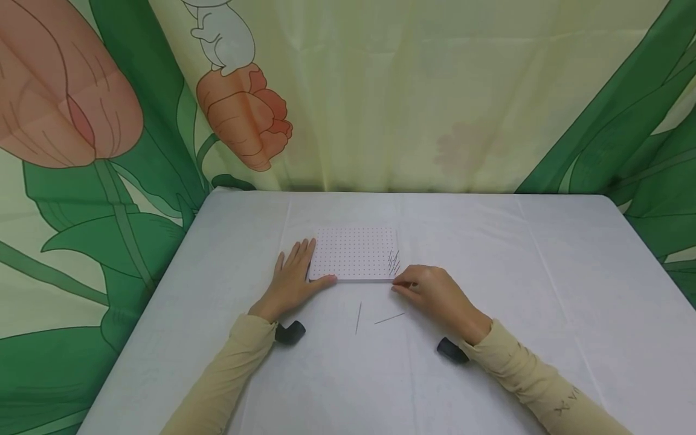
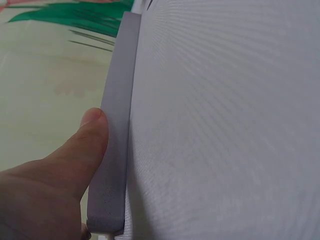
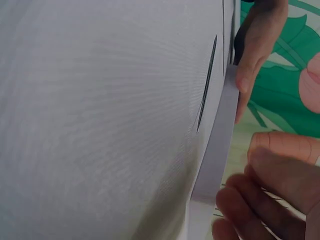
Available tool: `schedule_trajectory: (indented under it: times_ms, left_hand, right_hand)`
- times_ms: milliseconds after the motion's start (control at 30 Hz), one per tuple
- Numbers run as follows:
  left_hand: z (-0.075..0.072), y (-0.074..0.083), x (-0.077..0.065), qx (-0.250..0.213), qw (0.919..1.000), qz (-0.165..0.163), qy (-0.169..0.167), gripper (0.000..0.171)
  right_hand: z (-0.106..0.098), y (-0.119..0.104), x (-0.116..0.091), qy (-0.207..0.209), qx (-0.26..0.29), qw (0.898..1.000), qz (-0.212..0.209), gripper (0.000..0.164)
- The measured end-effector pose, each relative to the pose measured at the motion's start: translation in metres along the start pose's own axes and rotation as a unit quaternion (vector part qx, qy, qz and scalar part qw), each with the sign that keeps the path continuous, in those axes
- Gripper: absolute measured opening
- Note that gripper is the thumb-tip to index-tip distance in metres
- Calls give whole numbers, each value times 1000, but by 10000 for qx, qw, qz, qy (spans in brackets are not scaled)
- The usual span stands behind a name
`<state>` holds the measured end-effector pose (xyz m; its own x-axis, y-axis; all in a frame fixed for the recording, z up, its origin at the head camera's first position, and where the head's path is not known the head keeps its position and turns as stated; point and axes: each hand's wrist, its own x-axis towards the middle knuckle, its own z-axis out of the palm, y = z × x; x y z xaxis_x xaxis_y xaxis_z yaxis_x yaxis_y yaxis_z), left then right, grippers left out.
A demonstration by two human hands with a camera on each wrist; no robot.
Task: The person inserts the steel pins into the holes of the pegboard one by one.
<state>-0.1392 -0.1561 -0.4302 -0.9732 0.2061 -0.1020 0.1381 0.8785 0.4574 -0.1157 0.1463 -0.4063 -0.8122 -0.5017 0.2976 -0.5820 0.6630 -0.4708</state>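
A white board [image 1: 353,254] dotted with rows of small holes lies flat on the table. Several thin dark needles [image 1: 394,263] stand slanted near its right edge. My left hand [image 1: 290,284] rests at the board's left front corner, fingers straight along the left side, thumb [image 2: 92,132] against the front edge. My right hand [image 1: 435,296] is at the right front corner, its thumb and index finger [image 3: 270,150] brought together and the other fingers curled. I cannot tell whether a needle is between those fingertips. Two loose needles, one upright in view [image 1: 358,318] and one slanting [image 1: 388,318], lie in front of the board.
A white cloth covers the table [image 1: 544,272]. Behind it hangs a printed curtain [image 1: 380,103] with plants and a rabbit on a carrot. Black camera mounts [image 1: 290,333] are worn at both wrists, the right one [image 1: 452,350] low over the cloth.
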Motion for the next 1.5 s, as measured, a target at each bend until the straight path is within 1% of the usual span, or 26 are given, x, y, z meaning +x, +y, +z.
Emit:
schedule_trajectory:
  times_ms: [100,200,433,667,867,967,1100,1267,1367,1500]
  left_hand:
    - [0,0,0,-13,10000,-10,5,104]
    - [0,0,0,-13,10000,-8,10,104]
    - [1,-2,1,-23,10000,-64,-29,105]
    - [3,-4,2,-5,10000,-62,-60,105]
    - [3,-5,2,-7,10000,-53,-53,105]
    - [3,-4,1,-32,10000,-39,-36,105]
    - [2,-4,1,-36,10000,-51,-41,104]
    - [2,-3,1,-11,10000,-64,-51,105]
    - [2,-4,2,-1,10000,-75,-58,105]
    - [3,-4,2,0,9999,-83,-61,105]
  right_hand:
    - [1,-2,0,-236,-23,9992,-318,7]
    - [1,-5,0,-376,-72,9978,-537,7]
    - [3,-10,-1,-797,-28,9940,-755,5]
    - [9,-12,-2,-936,-89,9850,-1449,5]
    - [11,-12,-4,-1135,-299,9763,-1816,3]
    - [11,-12,-4,-1209,-392,9730,-1925,4]
    - [11,-13,-3,-1171,-562,9700,-2053,7]
    - [14,-15,-2,-967,-972,9632,-2312,15]
    - [17,-16,-3,-890,-1176,9612,-2333,18]
    - [19,-17,-4,-958,-1336,9596,-2282,19]
